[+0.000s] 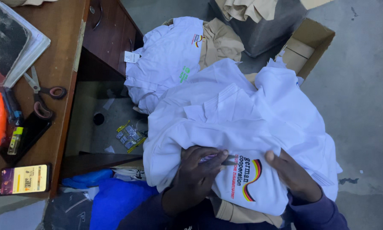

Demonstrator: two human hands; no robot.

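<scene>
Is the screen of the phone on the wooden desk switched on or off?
On. The phone lies flat near the desk's front edge, and its screen glows yellow with a picture showing.

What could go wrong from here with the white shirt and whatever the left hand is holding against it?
The left hand presses a thin dark tool onto the white shirt beside its printed logo; a slip might nick fabric or the right hand. The bunched shirt overhangs the lap and may slide onto the floor. I cannot tell what the tool is.
</scene>
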